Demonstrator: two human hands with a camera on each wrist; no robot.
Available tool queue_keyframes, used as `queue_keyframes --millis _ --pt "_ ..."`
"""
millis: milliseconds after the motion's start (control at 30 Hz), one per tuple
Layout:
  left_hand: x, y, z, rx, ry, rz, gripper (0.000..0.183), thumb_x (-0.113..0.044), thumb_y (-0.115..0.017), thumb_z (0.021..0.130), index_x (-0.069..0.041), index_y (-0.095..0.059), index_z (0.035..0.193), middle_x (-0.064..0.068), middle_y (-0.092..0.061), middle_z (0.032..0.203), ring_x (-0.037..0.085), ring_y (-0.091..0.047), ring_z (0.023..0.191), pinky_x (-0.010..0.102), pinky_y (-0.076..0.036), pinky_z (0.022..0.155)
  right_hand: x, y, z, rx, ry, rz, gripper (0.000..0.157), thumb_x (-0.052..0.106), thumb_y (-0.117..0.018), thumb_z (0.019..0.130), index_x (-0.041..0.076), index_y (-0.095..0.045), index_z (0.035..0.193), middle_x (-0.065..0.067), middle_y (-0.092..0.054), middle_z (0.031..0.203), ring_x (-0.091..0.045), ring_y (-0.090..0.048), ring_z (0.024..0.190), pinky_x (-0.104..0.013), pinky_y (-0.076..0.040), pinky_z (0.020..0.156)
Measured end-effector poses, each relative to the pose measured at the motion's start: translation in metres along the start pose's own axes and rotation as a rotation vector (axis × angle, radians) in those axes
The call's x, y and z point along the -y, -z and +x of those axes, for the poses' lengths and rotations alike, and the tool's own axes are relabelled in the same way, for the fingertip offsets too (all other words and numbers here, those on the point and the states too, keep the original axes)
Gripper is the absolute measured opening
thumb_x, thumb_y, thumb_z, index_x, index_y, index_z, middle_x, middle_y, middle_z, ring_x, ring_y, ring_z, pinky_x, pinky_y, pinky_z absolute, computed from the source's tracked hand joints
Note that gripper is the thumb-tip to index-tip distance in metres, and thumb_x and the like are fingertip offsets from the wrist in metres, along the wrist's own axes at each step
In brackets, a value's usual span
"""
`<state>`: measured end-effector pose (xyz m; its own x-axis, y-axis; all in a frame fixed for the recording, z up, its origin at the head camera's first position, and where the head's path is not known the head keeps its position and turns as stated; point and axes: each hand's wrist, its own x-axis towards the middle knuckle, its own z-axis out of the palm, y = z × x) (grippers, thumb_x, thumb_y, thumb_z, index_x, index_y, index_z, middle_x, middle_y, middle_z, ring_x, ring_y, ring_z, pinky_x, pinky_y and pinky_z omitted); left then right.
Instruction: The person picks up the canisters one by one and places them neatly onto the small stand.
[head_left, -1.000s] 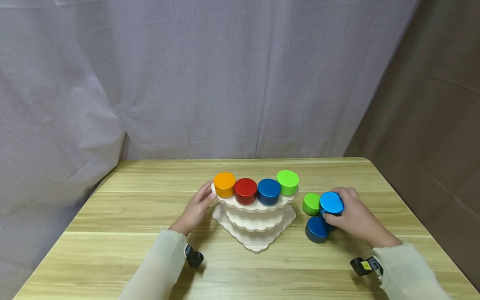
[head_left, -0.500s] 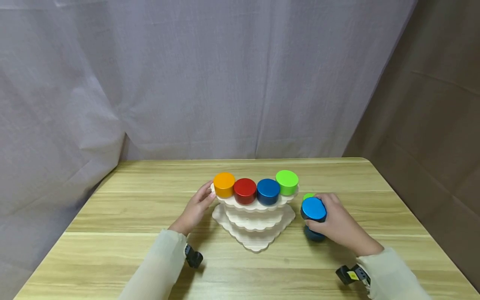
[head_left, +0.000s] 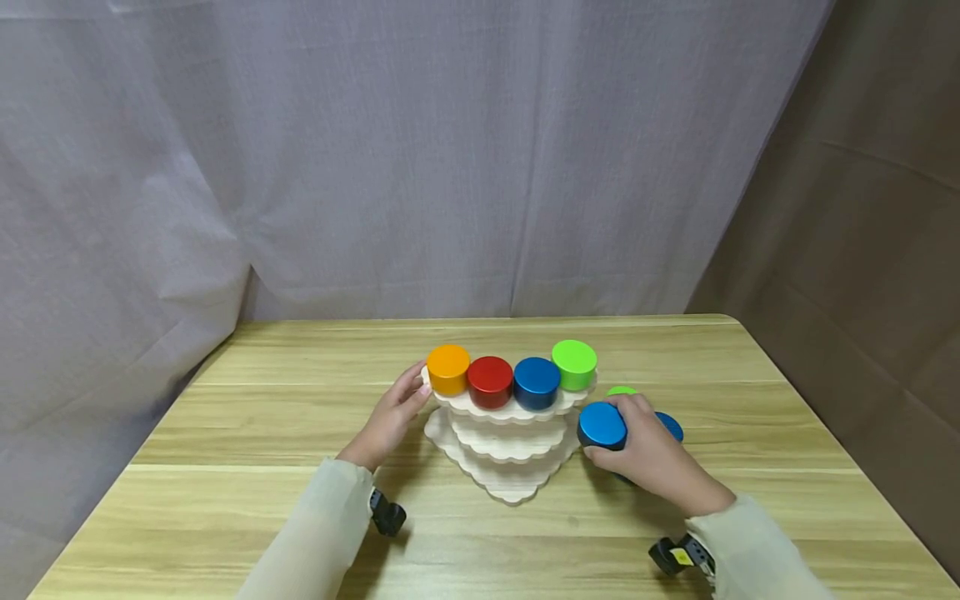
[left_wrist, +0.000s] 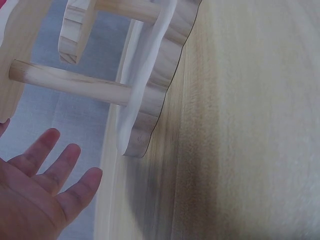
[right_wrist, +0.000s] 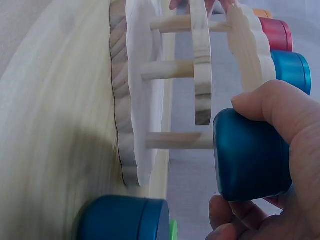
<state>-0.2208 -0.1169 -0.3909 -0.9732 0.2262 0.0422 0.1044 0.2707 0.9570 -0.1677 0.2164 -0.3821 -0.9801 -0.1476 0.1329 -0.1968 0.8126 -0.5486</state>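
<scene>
My right hand (head_left: 648, 454) grips a blue lidded tin (head_left: 602, 425) by its sides, thumb and fingers around it. It is raised beside the lower right of a tiered wooden stand (head_left: 512, 482) with scalloped edges. My left hand (head_left: 392, 421) touches the left corner of the stand's top tier; in the left wrist view its fingers (left_wrist: 75, 195) are spread and loose. On the top tier stand an orange tin (head_left: 448, 369), a red tin (head_left: 491, 383), a dark blue tin (head_left: 537, 383) and a light green tin (head_left: 575, 364).
Right of the stand, a green tin (head_left: 621, 390) and a blue tin (head_left: 671, 426) are partly hidden by my right hand. Another blue tin (right_wrist: 120, 220) sits on the table in the right wrist view. A grey curtain (head_left: 480, 167) hangs behind the wooden table (head_left: 300, 350).
My right hand has carried the blue tin leftward and slightly toward me, from above the other tins to beside the stand. The left hand has stayed at the top tier's corner.
</scene>
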Motion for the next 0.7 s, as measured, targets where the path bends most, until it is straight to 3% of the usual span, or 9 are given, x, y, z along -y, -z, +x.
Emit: queue_keyframes --millis 133,333,700 --pt "-0.015 -0.001 -0.008 0.001 0.004 0.014 0.048 -0.025 -0.042 0.096 -0.013 -0.029 0.14 0.022 -0.04 0.133 0.036 -0.041 0.119 0.051 -0.036 0.093 0.002 -0.005 0.003 -0.005 0.007 -0.001 0.067 0.03 -0.074 0.07 -0.002 -0.043 0.12 -0.018 -0.044 0.112 -0.033 -0.05 0.1 -0.05 -0.045 0.079" --pt "-0.015 -0.001 -0.008 -0.004 0.004 0.009 0.048 -0.026 -0.043 0.095 -0.014 -0.03 0.14 0.022 -0.04 0.133 0.036 -0.041 0.119 0.051 -0.036 0.093 0.005 -0.009 0.006 -0.008 0.011 0.03 0.064 0.029 -0.074 0.071 -0.002 -0.043 0.119 -0.019 -0.044 0.113 -0.032 -0.05 0.101 -0.049 -0.045 0.082" --pt "-0.016 -0.001 -0.009 -0.007 0.0 0.01 0.048 -0.025 -0.043 0.095 -0.013 -0.03 0.14 0.023 -0.039 0.133 0.036 -0.04 0.12 0.051 -0.036 0.093 0.013 -0.012 0.008 0.03 -0.05 0.077 0.074 0.037 -0.071 0.074 -0.003 -0.037 0.126 -0.019 -0.041 0.118 -0.035 -0.047 0.107 -0.051 -0.043 0.086"
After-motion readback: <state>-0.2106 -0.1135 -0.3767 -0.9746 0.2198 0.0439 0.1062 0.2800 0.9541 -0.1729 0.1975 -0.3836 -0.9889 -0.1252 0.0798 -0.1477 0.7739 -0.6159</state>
